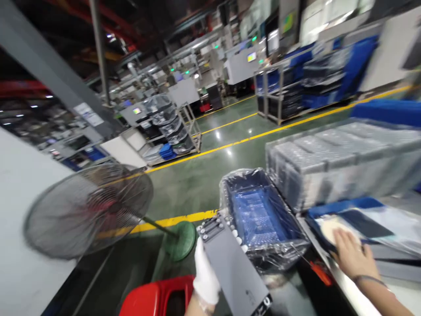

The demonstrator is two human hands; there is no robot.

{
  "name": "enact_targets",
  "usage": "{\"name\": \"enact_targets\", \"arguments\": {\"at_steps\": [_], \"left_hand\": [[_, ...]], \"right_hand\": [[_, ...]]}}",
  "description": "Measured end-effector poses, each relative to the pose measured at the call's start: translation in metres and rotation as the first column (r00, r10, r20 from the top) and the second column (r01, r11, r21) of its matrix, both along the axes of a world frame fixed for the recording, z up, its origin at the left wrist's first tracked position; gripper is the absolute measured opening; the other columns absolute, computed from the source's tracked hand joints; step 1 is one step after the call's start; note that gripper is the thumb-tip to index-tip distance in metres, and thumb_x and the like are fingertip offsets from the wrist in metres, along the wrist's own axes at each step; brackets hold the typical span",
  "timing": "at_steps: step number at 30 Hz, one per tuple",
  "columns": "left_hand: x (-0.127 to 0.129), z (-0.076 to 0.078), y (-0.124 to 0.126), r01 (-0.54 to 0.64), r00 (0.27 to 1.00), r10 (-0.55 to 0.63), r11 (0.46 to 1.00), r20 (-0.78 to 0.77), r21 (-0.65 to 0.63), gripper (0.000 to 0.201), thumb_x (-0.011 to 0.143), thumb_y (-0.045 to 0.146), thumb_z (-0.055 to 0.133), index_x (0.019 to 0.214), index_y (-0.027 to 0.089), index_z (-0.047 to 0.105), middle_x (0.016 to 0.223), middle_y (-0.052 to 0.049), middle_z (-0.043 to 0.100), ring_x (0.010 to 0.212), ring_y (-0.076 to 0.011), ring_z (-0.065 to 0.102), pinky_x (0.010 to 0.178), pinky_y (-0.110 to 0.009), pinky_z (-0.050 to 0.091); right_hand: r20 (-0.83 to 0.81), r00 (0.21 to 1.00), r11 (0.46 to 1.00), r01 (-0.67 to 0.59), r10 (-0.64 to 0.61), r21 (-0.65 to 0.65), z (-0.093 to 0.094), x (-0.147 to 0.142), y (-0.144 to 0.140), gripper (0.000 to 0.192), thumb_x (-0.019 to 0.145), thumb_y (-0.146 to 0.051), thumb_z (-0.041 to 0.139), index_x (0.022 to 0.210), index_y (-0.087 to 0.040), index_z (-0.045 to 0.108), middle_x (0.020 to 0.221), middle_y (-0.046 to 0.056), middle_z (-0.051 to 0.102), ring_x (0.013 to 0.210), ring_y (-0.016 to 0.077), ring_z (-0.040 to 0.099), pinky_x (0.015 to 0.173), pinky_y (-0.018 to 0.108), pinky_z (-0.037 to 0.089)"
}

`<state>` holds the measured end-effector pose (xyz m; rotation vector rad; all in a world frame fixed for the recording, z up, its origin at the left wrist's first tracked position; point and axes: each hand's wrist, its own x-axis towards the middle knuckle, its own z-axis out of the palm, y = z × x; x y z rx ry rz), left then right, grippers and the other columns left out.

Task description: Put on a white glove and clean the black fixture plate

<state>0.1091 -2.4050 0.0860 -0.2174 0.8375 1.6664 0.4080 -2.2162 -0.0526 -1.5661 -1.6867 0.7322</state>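
My left hand [205, 274], in a white glove, is closed around the side of a long grey box-shaped part [233, 267]. The part tilts, and several round pale pieces show at its upper end and along its right edge. At the right, my bare right hand [357, 256] rests with fingers stretched out on a cream-coloured rounded pad [330, 228], whose exact kind I cannot make out. That pad lies at the edge of a blue tray [314, 213] with dark and clear sheets. Ahead of the grey part stands a plastic-lined bin [226, 197] with blue bubble wrap [253, 215] inside.
A large floor fan [113, 206] on a green base [184, 241] stands left. A red stool [141, 300] is at the lower left. Bubble-wrapped boxes [329, 153] line the right bench. An orange-handled tool [320, 273] lies beside the bin. Loaded racks [279, 94] stand beyond.
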Motion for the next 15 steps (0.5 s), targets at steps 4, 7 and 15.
{"name": "enact_targets", "arguments": {"at_steps": [4, 7, 15], "left_hand": [[0.005, 0.007, 0.007, 0.083, 0.996, -0.087, 0.986, 0.025, 0.147, 0.065, 0.087, 0.06, 0.047, 0.115, 0.006, 0.071, 0.105, -0.018, 0.077, 0.091, -0.0292, 0.072, 0.086, -0.043, 0.055], [0.016, 0.001, 0.01, 0.234, 0.967, -0.249, 0.953, 0.055, 0.193, 0.064, 0.084, 0.058, 0.052, 0.114, 0.004, 0.07, 0.1, -0.015, 0.077, 0.086, -0.0273, 0.072, 0.084, -0.04, 0.054], [0.075, -0.015, -0.002, 0.614, 0.775, -0.621, 0.784, 0.113, 0.096, 0.052, 0.088, 0.045, 0.045, 0.107, 0.006, 0.074, 0.091, -0.012, 0.079, 0.082, -0.0241, 0.071, 0.086, -0.032, 0.049]], "right_hand": [[0.089, 0.996, 0.997, -0.025, 0.031, -0.072, 0.02, -0.02, -0.012, 0.088, 0.084, -0.067, 0.05, 0.134, 0.006, 0.055, 0.147, 0.041, 0.037, 0.145, 0.0508, 0.017, 0.119, 0.069, 0.003], [0.033, 0.977, 0.973, -0.204, 0.209, -0.104, 0.06, -0.042, -0.061, 0.096, 0.081, -0.077, 0.045, 0.142, -0.003, 0.049, 0.151, 0.027, 0.041, 0.144, 0.0409, 0.032, 0.122, 0.059, 0.021], [-0.484, 0.869, 0.81, -0.358, 0.107, -0.464, 0.103, -0.083, -0.187, 0.139, 0.063, -0.084, 0.064, 0.158, -0.007, -0.002, 0.165, 0.021, 0.008, 0.152, 0.0305, 0.015, 0.125, 0.049, 0.017]]}}
